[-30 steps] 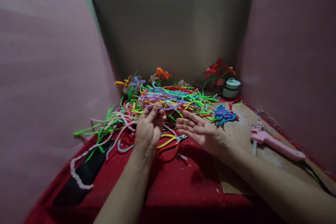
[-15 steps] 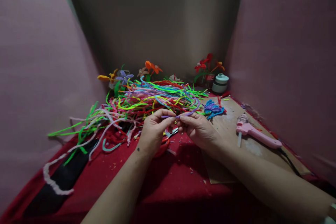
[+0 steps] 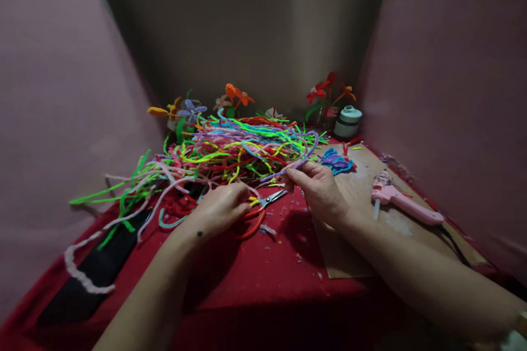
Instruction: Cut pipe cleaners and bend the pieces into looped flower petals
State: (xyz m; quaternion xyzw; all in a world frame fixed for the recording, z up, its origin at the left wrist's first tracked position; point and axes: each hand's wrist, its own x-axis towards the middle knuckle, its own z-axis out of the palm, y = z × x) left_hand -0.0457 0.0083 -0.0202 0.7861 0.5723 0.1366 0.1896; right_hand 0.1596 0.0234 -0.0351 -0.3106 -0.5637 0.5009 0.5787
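Observation:
My right hand (image 3: 319, 189) pinches a purple pipe cleaner (image 3: 302, 160), whose short end points left and whose longer part curves up over the pile. My left hand (image 3: 222, 205) is beside the orange-handled scissors (image 3: 257, 219), fingers curled down near the handles; whether it grips them is hidden. The scissors' metal blades point right, towards my right hand. Behind both hands lies a big heap of coloured pipe cleaners (image 3: 247, 148).
On the right, a pink glue gun (image 3: 405, 205) rests on a brown board (image 3: 346, 252), with a blue and purple bundle (image 3: 336, 162) behind it. Pipe-cleaner flowers (image 3: 239, 94) and a pale green jar (image 3: 348, 122) stand at the back. A black strip (image 3: 90, 274) lies left.
My left hand has let go of the purple pipe cleaner and moved left and down to the scissors. My right hand still holds the pipe cleaner. The view has shifted slightly.

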